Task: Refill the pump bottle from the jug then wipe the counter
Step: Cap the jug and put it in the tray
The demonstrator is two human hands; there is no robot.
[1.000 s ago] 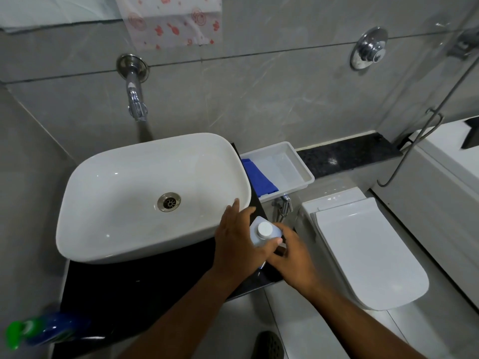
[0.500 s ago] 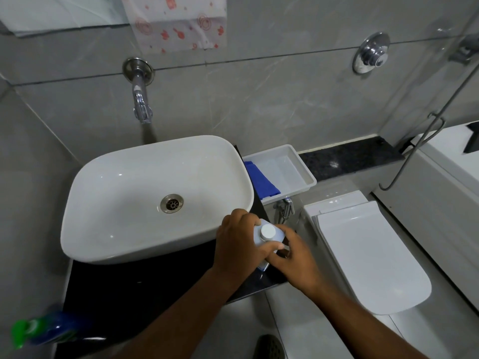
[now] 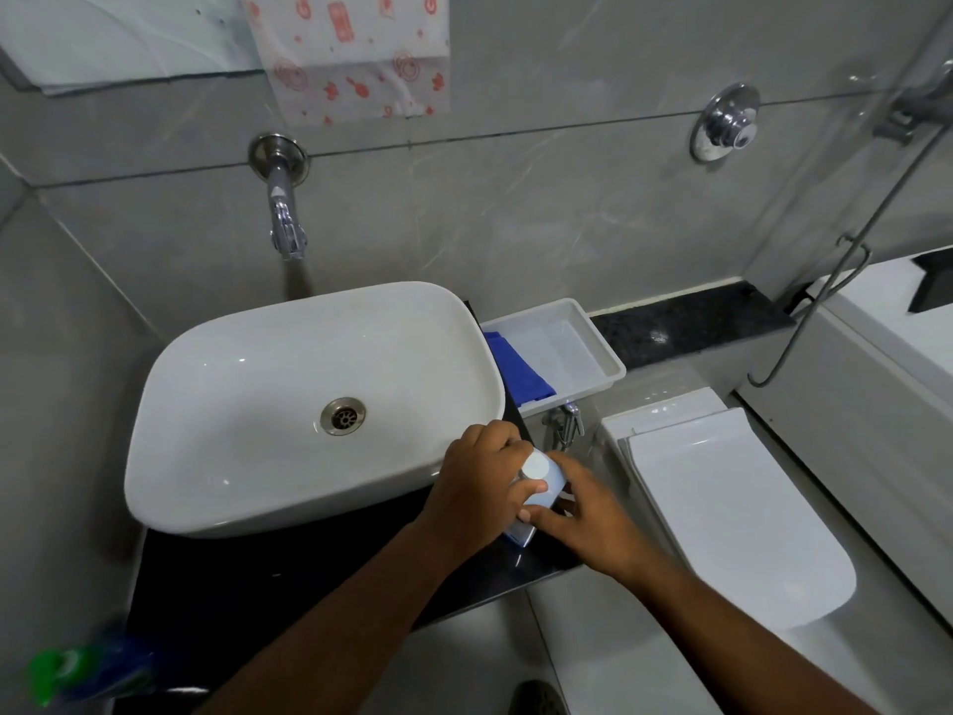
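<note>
A pale blue jug [image 3: 542, 485] with a white round cap stands on the black counter [image 3: 319, 575], at the right front corner beside the basin. My left hand [image 3: 479, 482] grips the jug from the left, fingers curled round its body. My right hand [image 3: 588, 518] holds its lower right side, the fingers lying against it. A blue cloth [image 3: 518, 371] lies in the white tray [image 3: 603, 353] behind the jug. A blue bottle with a green top [image 3: 82, 670] shows blurred at the bottom left corner; whether it is the pump bottle I cannot tell.
The white basin [image 3: 247, 456] fills most of the counter, with a wall tap [image 3: 285, 219] above it. A closed white toilet [image 3: 722, 503] stands to the right, below counter level. A glass shower screen [image 3: 871, 188] and bathtub edge are at the far right.
My left hand has curled tighter round the jug, and the jug has shifted slightly. The camera has moved a little closer; the right hand stays against the jug.
</note>
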